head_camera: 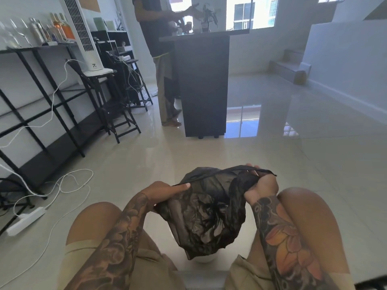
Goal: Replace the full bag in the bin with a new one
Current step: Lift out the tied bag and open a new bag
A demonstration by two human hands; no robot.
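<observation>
A thin black plastic bag (206,214) hangs between my knees, its mouth stretched wide between both hands. My left hand (161,192) pinches the left side of the rim with thumb and fingers. My right hand (260,185) grips a bunched part of the rim on the right, with one strip of plastic pulled taut across its fingers. Below the bag a small part of a white bin (204,258) shows on the floor; most of it is hidden by the bag.
A person (159,49) stands at a dark counter (204,84) ahead. Black shelving (37,97) and stools line the left wall. White cables and a power strip (25,220) lie on the glossy tiled floor at my left. Steps rise at the far right.
</observation>
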